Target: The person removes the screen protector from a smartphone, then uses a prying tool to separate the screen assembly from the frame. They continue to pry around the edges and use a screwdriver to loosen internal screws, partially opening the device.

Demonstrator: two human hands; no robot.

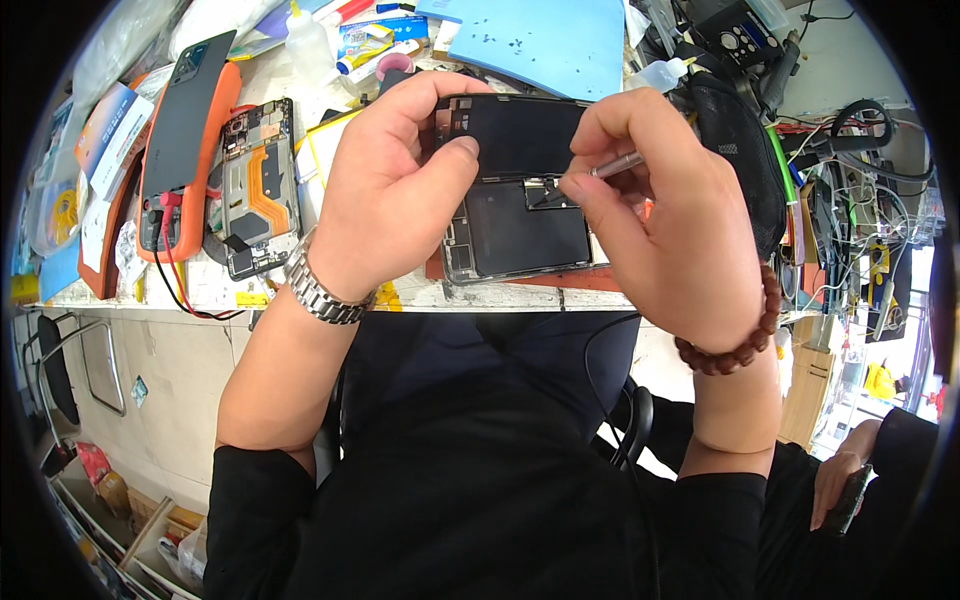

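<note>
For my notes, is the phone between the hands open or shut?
The phone is open: the left hand holds its panel folded away, baring the insides.

Worn on the head, left of a side-by-side pair. Looks steeply down over the person's torso (450,470), upright. Sits near enough to show left hand (390,195) and right hand (675,215) large at upper centre. Takes in the workbench (415,298) across the top, floor (190,380) at lower left; bends straight edges toward the dark rim.

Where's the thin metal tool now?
Head view, right of centre: the thin metal tool is pinched in the right hand, angled toward the open phone.
</note>
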